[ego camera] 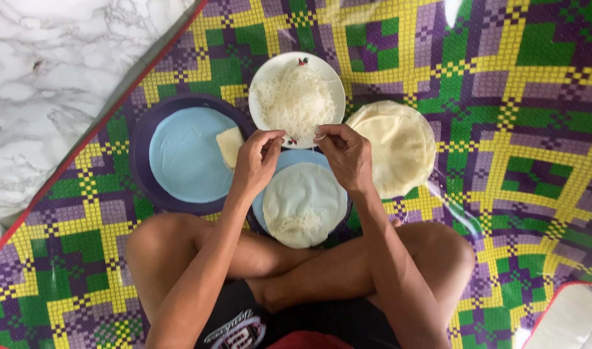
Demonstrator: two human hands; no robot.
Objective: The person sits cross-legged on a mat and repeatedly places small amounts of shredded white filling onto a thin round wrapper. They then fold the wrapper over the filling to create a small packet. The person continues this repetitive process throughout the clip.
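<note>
Person: sat cross-legged on the mat, bare knees spread, dark shorts at the bottom edge of the view.
Wrapper: a pale round wrapper [303, 200] lay flat on a light-blue plate [270, 169] just in front of the crossed legs; a small heap of white shredded filling [297, 226] sat on its near edge.
Left hand: the left hand [258, 158] hung above the far rim of that plate, fingertips pinched together on a few thin white strands; what else it gripped could not be told.
Right hand: the right hand [345, 152] was held level with it, fingers likewise pinched on fine strands, the two hands close but apart.
White plate: a white plate [331, 81] lay just beyond the hands, heaped with white shreds [294, 98]; small dark-red marks showed on its rim.
Purple tray: a round purple tray [140, 152] lay to the left, a light-blue disc [186, 155] filling it, and one folded pale piece [230, 145] rested on the disc's right edge.
Wrapper stack: a stack of cream rounds [396, 145] lay on the right, touching the mat.
Surface: a woven mat [516, 116] in green, yellow and purple checks with a red border.
Floor: white marble tile [50, 71] showed at the far left.
</note>
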